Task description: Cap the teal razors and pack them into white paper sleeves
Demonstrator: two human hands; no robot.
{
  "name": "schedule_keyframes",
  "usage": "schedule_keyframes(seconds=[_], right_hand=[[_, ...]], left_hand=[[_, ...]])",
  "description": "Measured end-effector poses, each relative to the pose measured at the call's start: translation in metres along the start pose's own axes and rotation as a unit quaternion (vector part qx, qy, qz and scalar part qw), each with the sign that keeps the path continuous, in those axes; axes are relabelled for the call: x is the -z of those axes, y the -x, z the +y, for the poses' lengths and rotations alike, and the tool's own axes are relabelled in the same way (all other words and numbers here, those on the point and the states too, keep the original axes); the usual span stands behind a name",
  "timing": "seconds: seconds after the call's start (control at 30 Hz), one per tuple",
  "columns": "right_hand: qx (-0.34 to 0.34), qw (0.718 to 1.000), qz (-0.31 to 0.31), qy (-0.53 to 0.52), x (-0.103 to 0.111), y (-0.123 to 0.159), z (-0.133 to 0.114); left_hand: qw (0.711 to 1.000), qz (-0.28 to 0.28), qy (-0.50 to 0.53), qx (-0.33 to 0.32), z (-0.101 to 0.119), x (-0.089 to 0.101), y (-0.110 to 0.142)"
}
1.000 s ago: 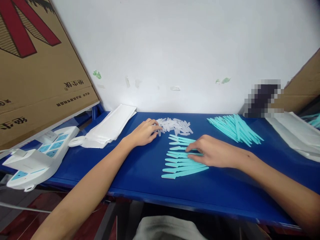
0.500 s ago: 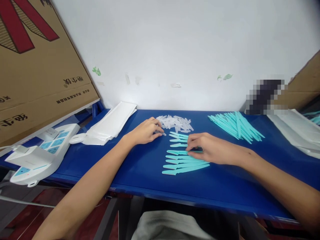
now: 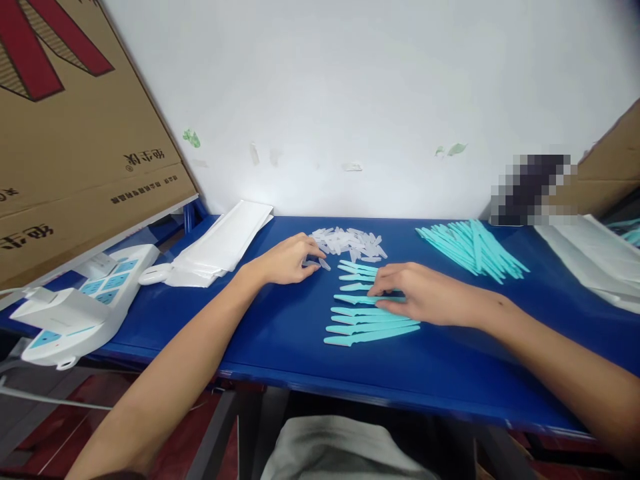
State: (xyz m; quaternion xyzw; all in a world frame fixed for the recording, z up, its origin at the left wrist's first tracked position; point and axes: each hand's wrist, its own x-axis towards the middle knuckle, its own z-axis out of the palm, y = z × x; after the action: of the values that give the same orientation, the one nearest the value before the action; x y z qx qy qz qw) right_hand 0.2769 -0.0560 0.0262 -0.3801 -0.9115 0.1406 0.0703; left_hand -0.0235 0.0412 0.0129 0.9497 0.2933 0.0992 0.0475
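Observation:
Several turquoise eyebrow razors lie in a column on the blue table, their blade ends pointing left. My right hand is over the middle of this column, thumb and fingers closed around the handle of one razor; its grip is partly hidden by the fingers. At the near left edge of a pile of small translucent plastic caps is my left hand. Its thumb and forefinger close about a single clear cap, which shows at the fingertips.
A heap of turquoise razors lies at the back right. White plastic bags are on the left, with more white sheets far right. A power strip with a white plug sits at the left edge, below a large cardboard box. Behind stands a white wall.
The razor under my right hand has shifted slightly away from me, apart from the ones nearer. My left hand has drawn a little left, its cap shifting with the fingertips.

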Motion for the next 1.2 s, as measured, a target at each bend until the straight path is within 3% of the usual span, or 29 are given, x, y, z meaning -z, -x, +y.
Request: schedule_keyframes(seconds=[0.23,0.5,0.87,1.07,1.2], right_hand=[[-0.036,0.999,-0.012,-0.016,0.002,0.001,0.0],[-0.072,0.997,-0.027,-0.023,0.003,0.001,0.001],[-0.109,0.99,-0.048,-0.07,0.01,0.005,0.004],[-0.087,0.996,-0.02,-0.021,0.009,0.003,0.009],[-0.114,0.993,-0.01,0.007,0.009,0.002,0.009]], left_hand=[[1.0,0.004,-0.012,0.019,-0.007,0.007,0.004],[0.998,-0.04,0.043,-0.035,0.013,0.007,-0.001],[0.998,-0.015,0.059,-0.02,0.012,0.001,-0.004],[0.997,-0.012,0.083,0.002,0.016,0.003,-0.004],[0.995,-0.009,0.104,-0.002,0.018,0.003,-0.004]])
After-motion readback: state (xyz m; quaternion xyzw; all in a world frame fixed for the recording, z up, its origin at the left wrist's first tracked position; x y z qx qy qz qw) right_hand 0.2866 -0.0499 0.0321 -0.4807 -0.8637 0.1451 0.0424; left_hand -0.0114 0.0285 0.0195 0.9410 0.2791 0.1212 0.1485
